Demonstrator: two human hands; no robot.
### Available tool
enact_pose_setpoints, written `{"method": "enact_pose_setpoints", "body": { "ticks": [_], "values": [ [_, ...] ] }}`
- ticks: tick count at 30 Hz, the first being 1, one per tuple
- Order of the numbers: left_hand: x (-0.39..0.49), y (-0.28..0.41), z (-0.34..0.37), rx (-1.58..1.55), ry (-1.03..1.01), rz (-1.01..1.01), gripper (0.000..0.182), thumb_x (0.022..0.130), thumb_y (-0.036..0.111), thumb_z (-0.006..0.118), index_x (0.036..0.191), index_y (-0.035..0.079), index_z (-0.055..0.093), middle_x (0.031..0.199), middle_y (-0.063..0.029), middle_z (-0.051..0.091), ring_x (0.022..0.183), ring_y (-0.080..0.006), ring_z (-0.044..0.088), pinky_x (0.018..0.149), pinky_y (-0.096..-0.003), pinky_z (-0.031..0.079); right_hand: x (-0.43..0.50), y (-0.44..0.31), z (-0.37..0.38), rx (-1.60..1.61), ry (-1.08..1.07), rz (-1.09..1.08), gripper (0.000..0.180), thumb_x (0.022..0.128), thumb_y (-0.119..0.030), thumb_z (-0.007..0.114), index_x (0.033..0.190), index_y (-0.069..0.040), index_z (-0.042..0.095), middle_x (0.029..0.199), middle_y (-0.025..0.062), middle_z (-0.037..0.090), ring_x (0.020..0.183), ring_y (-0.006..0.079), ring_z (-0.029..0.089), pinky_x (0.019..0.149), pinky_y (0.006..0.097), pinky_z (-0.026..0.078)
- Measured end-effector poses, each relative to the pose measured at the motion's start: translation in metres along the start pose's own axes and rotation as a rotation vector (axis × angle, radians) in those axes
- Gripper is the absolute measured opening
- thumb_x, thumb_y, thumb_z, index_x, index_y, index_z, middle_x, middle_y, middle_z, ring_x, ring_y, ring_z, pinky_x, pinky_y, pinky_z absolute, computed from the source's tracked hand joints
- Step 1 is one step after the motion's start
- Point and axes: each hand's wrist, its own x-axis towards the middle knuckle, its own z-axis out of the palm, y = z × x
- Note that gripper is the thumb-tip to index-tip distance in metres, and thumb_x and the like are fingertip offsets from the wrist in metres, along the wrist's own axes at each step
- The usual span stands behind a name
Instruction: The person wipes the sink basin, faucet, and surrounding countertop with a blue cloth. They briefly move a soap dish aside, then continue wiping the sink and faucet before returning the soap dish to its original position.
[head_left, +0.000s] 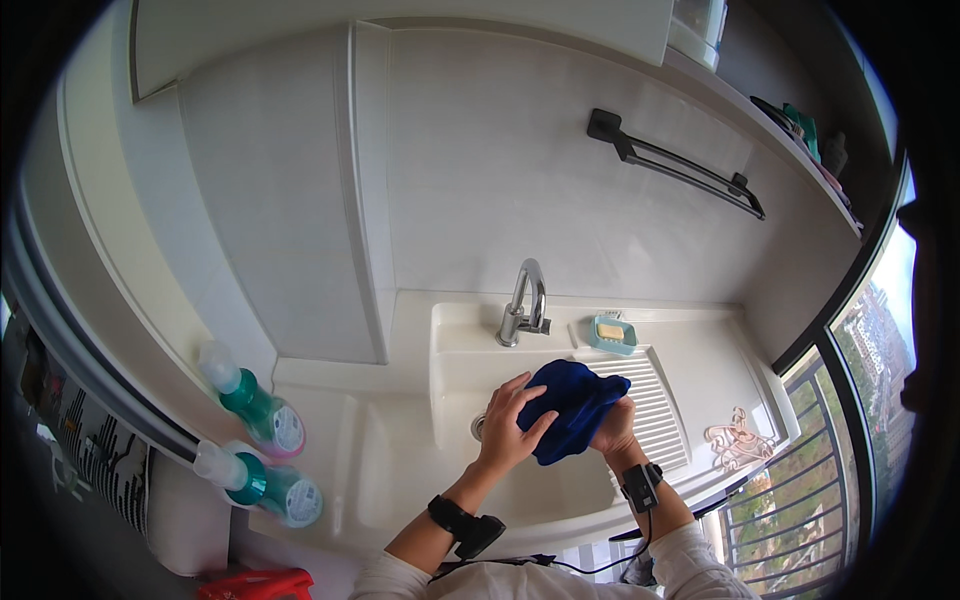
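Note:
A dark blue cloth (568, 412) is bunched up above the basin of a white sink (555, 491). On its right edge my right hand (616, 426) is closed, gripping the fabric. My left hand (507, 427) is at the cloth's left side, thumb and fingers spread apart and overlapping its edge; whether they press on it is hard to tell. Part of the drain (478, 427) shows just left of this hand. Behind the cloth stands a chrome faucet (516, 311). The ribbed washboard (660, 420) of the sink slopes down at the right, partly covered by the cloth and right hand.
A blue soap dish (627, 345) with a yellowish soap bar (610, 331) sits on the back ledge. Two green pump bottles (255, 409) (262, 484) stand at the left. Pink hangers (739, 441) lie on the right counter. A black towel rack (675, 169) juts from the wall.

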Motion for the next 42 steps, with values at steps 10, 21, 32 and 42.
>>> {"method": "enact_pose_setpoints", "body": {
  "ticks": [10,21,32,42],
  "values": [
    [0.022,-0.012,-0.01,-0.397,0.033,-0.398,0.014,0.093,0.015,0.056,0.087,0.003,0.053,0.065,0.0021,0.052,0.06,-0.0049,0.047,0.055,-0.0208,0.038,-0.018,-0.002,-0.018,-0.075,0.119,0.183,0.051,0.087,-0.026,0.039,0.126,0.006,0.047,0.13,0.0235,0.049,0.121,0.0361,0.046,0.108,0.0448,0.032],
    [0.029,-0.084,-0.025,-0.044,0.187,-0.622,0.02,0.09,0.02,0.059,0.093,0.0,0.056,0.077,-0.0088,0.06,0.07,-0.0187,0.059,0.067,-0.0311,0.048,-0.035,-0.006,-0.016,0.038,0.151,0.314,0.057,0.086,-0.037,0.046,0.126,0.004,0.048,0.126,0.0229,0.053,0.114,0.0382,0.052,0.104,0.0486,0.036],
    [-0.017,-0.031,0.004,-0.634,-0.71,-0.804,0.063,0.089,0.046,0.059,0.132,0.002,0.044,0.123,-0.0095,0.053,0.118,-0.0167,0.047,0.1,-0.0293,0.036,-0.034,-0.003,-0.015,-0.356,0.106,0.277,0.044,0.082,-0.025,0.069,0.119,-0.005,0.055,0.116,0.0132,0.061,0.109,0.0297,0.057,0.098,0.0448,0.043],
    [-0.007,-0.025,0.008,-0.295,-0.423,-0.449,0.035,0.079,0.019,0.073,0.105,-0.001,0.061,0.096,-0.011,0.067,0.086,-0.0159,0.062,0.082,-0.0296,0.048,-0.015,-0.059,0.013,-0.841,0.465,0.074,0.037,0.082,-0.018,0.071,0.102,0.011,0.059,0.094,0.013,0.066,0.081,0.0203,0.065,0.076,0.0301,0.054]
  ]
}}
